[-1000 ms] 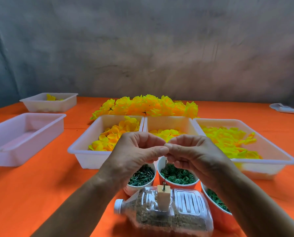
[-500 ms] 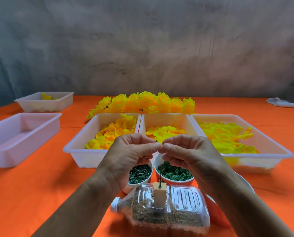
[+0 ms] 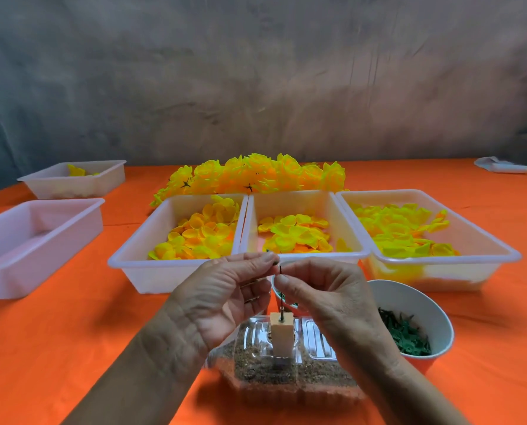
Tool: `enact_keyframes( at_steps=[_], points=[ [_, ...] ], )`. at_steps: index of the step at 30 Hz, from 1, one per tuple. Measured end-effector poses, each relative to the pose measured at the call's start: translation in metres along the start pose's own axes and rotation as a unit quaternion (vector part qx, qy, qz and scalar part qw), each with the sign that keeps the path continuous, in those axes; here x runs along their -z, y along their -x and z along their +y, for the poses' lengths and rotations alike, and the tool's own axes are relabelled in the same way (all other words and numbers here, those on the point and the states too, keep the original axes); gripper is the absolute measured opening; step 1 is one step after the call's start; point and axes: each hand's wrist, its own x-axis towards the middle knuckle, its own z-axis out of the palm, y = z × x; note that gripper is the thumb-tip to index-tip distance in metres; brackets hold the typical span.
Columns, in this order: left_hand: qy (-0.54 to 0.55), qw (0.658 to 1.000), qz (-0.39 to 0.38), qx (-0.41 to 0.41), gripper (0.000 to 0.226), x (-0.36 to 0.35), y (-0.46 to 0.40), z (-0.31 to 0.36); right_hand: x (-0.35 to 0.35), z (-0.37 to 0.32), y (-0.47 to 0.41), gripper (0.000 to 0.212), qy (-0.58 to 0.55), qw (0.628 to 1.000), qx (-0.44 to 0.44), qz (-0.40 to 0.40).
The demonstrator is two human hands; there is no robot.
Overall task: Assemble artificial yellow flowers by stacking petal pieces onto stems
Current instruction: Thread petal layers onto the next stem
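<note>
Stem [image 3: 281, 289] stands upright in the block [image 3: 282, 335], both hands [image 3: 225, 297] [image 3: 326, 296] pinching near its tip, what they hold unclear.

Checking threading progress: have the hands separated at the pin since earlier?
Yes. The left hand and right hand fingertips, earlier touching above the wooden block, now stand apart.

The two hands, pressed fingertip to fingertip a second ago, have drawn slightly apart, baring the top of the thin stem [image 3: 281, 273] between left hand [image 3: 225, 297] and right hand [image 3: 326, 297]. The view has tilted downward.
</note>
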Motion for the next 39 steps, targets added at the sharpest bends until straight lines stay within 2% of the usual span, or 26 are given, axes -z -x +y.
enact_keyframes(
  at_steps=[5, 15, 20, 23, 29, 32, 35, 39],
  points=[
    [0.004, 1.0, 0.003, -0.002, 0.014, -0.003, 0.0, -0.004, 0.001, 0.007, -0.001, 0.001, 0.012, 1.0, -0.001, 0.016],
    [-0.001, 0.999, 0.025, -0.048, 0.025, -0.006, 0.002, -0.008, 0.002, 0.012, -0.001, 0.006, 0.022, 0.999, 0.023, 0.006],
    [0.02, 0.999, 0.014, -0.041, 0.017, -0.006, 0.001, -0.01, 0.002, 0.011, -0.001, 0.011, 0.008, 1.0, 0.027, -0.009],
    [0.029, 0.999, 0.012, -0.029, 0.012, -0.006, 0.0, -0.01, 0.002, 0.012, -0.002, 0.007, 0.002, 1.0, 0.019, -0.005],
    [0.023, 0.999, 0.002, -0.041, 0.023, -0.005, -0.001, -0.01, 0.002, 0.011, -0.002, 0.006, 0.006, 1.0, 0.009, -0.001],
    [-0.011, 0.994, 0.013, -0.105, 0.026, -0.004, 0.0, -0.011, 0.003, 0.012, -0.002, 0.006, 0.015, 1.0, 0.005, 0.007],
    [-0.082, 0.973, 0.028, -0.216, 0.016, -0.004, 0.003, -0.013, 0.002, 0.011, -0.003, 0.006, 0.021, 1.0, 0.007, 0.005],
    [-0.267, 0.895, 0.069, -0.351, 0.018, 0.0, 0.004, -0.016, 0.003, 0.011, -0.002, 0.008, 0.022, 1.0, 0.015, 0.0]
  ],
)
